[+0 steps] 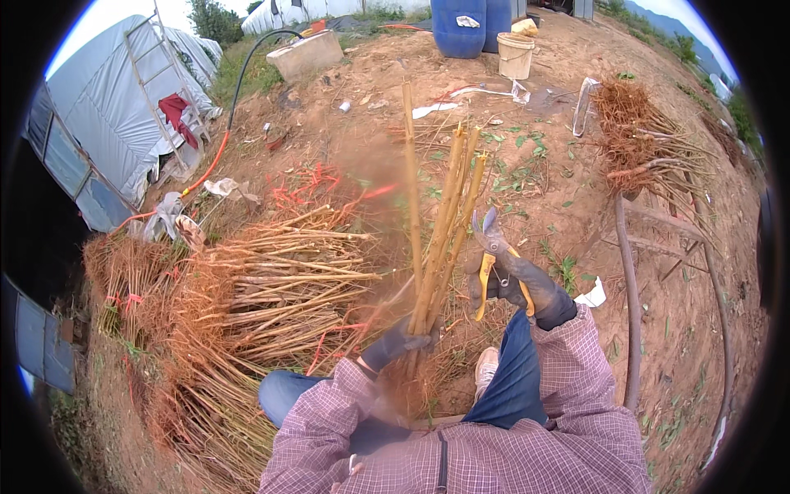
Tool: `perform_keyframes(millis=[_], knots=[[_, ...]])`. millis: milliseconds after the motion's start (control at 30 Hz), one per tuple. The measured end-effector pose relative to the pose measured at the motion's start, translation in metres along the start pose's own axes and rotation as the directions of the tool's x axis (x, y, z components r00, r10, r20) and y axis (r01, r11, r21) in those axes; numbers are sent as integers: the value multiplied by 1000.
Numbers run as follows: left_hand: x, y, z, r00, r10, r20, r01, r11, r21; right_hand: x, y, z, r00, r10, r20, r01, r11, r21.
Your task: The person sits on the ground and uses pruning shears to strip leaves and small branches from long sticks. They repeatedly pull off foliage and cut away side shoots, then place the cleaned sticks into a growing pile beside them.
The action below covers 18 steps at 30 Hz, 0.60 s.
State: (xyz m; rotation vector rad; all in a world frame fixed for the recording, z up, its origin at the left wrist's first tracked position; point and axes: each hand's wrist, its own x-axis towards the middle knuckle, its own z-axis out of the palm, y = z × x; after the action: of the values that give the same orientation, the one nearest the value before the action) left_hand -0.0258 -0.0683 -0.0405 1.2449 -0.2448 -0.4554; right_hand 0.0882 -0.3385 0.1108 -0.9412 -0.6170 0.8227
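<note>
Working beside a large pile of bare-root saplings [296, 280], left of us on the dirt [576, 218]. Smaller root-heavy bundle [629, 132] up on a frame [629, 305] at right. Several sapling stems [444, 222] stand near upright in front of us, our left hand [399, 342] clamped around them low, roots below. Our right hand [535, 284] grips yellow-handled pruning shears [494, 243], blades parted, just right of the stems.

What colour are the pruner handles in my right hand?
Yellow handles, seen best in the head view.
</note>
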Motion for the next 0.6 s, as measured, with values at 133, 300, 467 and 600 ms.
perform_keyframes(millis=[133, 300, 467, 600], knots=[[-5, 8, 6, 988, -65, 136, 70, 997, -28, 6, 2, -6, 999, -8, -53, 9, 1000, 10], [-2, 22, 16, 979, -16, 204, 32, 997, -72, 4, -6, -6, 996, -23, 83, 12, 992, 127], [12, -14, -1, 892, -37, -450, 174, 948, 267, -7, -13, 12, 971, -137, -196, 132, 991, -38], [24, -22, 20, 624, 314, -716, 382, 676, 630, 7, 3, 42, 927, -77, -367, -113, 876, -469]])
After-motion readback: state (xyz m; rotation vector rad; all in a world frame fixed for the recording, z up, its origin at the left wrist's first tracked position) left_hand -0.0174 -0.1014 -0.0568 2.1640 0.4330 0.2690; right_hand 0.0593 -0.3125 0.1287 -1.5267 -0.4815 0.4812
